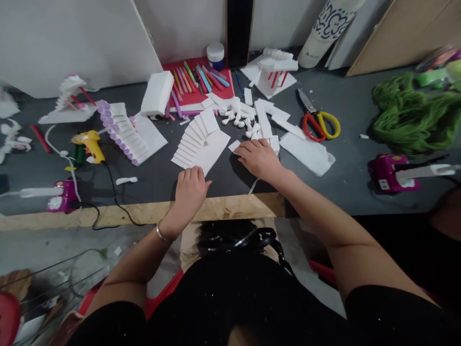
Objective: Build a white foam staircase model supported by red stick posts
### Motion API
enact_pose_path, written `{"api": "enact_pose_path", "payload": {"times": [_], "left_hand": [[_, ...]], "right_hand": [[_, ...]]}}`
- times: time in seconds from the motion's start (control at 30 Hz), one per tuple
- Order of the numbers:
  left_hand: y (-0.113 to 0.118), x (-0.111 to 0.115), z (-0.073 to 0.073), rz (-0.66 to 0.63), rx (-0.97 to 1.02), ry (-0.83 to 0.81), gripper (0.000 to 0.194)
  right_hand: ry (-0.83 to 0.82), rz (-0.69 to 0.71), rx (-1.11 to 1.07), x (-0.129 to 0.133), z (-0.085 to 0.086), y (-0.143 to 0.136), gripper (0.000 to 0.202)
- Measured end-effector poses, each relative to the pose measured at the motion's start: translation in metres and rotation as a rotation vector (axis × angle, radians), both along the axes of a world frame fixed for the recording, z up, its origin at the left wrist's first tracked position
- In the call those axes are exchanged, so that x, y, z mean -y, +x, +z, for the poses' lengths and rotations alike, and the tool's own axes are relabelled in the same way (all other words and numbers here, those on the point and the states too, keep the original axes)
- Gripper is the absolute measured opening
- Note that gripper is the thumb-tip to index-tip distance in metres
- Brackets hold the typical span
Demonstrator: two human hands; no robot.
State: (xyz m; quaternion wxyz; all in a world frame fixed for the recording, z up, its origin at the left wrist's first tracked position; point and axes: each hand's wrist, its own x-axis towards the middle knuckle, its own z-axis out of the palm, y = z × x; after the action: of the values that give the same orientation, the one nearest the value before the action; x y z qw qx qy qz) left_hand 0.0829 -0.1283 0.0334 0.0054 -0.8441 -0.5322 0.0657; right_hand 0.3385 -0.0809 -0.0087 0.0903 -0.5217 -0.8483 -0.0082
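My left hand [190, 191] rests at the table's front edge, fingers laid forward and thumb apart. Its fingertips meet the near end of a fan-shaped white stair model [196, 142], whose thin steps spread over a flat white base. To the right, my right hand [260, 157] lies palm down with fingers stretched out, over the near end of a heap of white strips [264, 119]. Whatever lies under that palm is hidden. Small white rolled pieces [236, 110] sit just beyond its fingertips, and a flat white sheet [308, 153] lies to its right.
Scissors [317, 117] lie at right, near green yarn [414, 113]. A yellow glue gun [93, 145] and a purple-trimmed stair model [120, 132] stand left. Markers [196, 79] cover a red folder at the back. Purple power sockets [389, 174] sit near the right edge.
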Motion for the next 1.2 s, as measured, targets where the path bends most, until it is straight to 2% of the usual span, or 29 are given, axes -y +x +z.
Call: {"api": "enact_pose_path", "payload": {"times": [0.13,0.27,0.4,0.6,0.7,0.8,1.0,1.2], "left_hand": [[0.001,0.001,0.000,0.004,-0.015,-0.008,0.043],[0.004,0.001,-0.002,0.011,-0.050,-0.022,0.049],[0.009,0.002,-0.006,0.017,-0.039,-0.010,0.049],[0.012,0.006,-0.010,0.032,0.026,0.024,0.046],[0.013,0.009,-0.012,0.023,0.073,0.030,0.036],[0.016,0.012,-0.014,0.016,0.113,-0.004,0.039],[0.027,0.011,-0.015,0.015,0.150,-0.036,0.052],[0.034,0.011,-0.017,0.021,0.163,-0.009,0.052]], "right_hand": [[0.020,-0.064,-0.005,0.001,-0.001,0.014,0.029],[0.025,-0.080,-0.046,-0.001,0.004,0.013,0.028],[0.043,-0.024,-0.083,-0.004,0.012,-0.007,0.032],[-0.020,0.187,-0.031,-0.009,0.011,-0.043,0.041],[-0.045,0.192,-0.010,-0.016,0.007,-0.051,0.046],[-0.058,0.187,-0.005,-0.024,0.003,-0.054,0.049],[-0.038,0.157,-0.013,-0.026,0.001,-0.054,0.050],[-0.006,0.052,-0.050,-0.010,0.003,-0.029,0.040]]}}
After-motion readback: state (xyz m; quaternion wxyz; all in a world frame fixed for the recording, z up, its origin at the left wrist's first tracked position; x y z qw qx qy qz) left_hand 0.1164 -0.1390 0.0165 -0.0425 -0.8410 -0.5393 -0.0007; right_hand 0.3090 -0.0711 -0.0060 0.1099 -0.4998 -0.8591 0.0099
